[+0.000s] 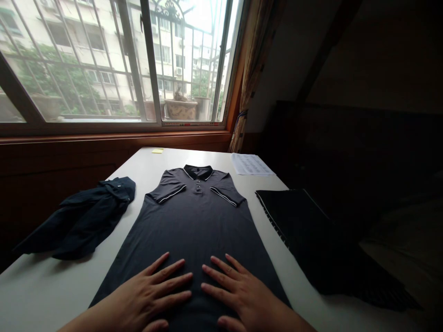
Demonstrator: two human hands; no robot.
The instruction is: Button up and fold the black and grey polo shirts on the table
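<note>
A dark grey polo shirt [197, 226] lies spread face up, its black collar pointing away from me. Both short sleeves are folded inward over the chest, showing white-striped cuffs. My left hand [152, 290] rests on the lower left of the shirt with fingers spread. On the lower right, my right hand [238, 290] lies flat too, fingers apart. The fingertips of the two hands face each other with a small gap between them. The shirt's bottom hem is out of view.
Dark navy trousers or a similar garment [86, 216] lie bunched at the left of the white table [138, 170]. A black folded cloth with a fringed edge [311, 240] hangs over the right side. Printed papers [252, 164] and a yellow sticky note [158, 151] are at the far end.
</note>
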